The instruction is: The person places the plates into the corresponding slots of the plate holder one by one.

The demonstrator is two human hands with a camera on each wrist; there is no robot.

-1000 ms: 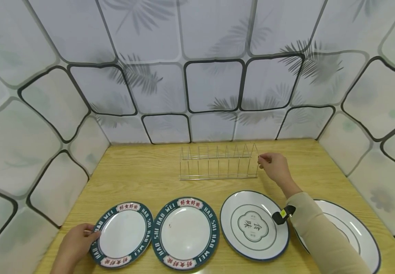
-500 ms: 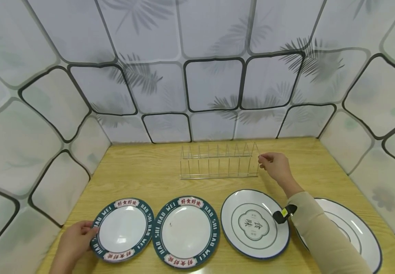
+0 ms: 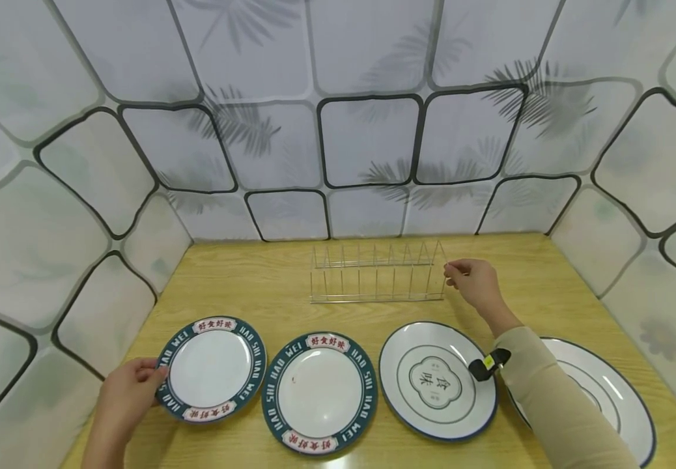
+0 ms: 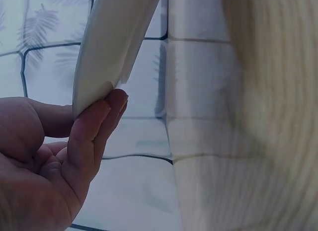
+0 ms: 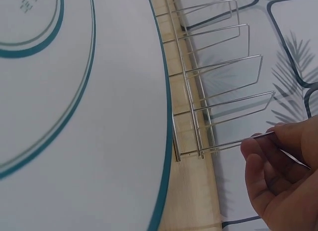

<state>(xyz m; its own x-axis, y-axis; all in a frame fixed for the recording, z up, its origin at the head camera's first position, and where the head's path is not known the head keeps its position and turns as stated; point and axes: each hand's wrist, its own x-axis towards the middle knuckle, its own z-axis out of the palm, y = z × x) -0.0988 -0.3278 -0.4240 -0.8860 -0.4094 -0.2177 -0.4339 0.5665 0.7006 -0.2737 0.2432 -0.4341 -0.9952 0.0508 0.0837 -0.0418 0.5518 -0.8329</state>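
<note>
My left hand (image 3: 126,394) pinches the left rim of a white plate (image 3: 211,368) with a green lettered border. In the left wrist view the plate's pale underside (image 4: 107,52) rises between thumb and fingers, with the wooden tabletop (image 4: 278,92) apart from it. My right hand (image 3: 475,284) pinches the right end of a wire dish rack (image 3: 376,300) standing at the back of the table. Seen from the right wrist, thumb and fingertips hold the rack's outermost wire loop (image 5: 231,144). The rack's slots hold no plates.
A second green-bordered plate (image 3: 320,394) lies right of the held one. Two white plates with blue rims follow, one with a printed centre (image 3: 396,378) and one (image 3: 628,417) partly hidden under my right sleeve (image 3: 555,404). Patterned walls (image 3: 367,143) enclose the back and sides.
My left hand has raised the green-bordered plate and moved it slightly away from me. My right hand stays at the end of the rack, and the other plates lie as before.
</note>
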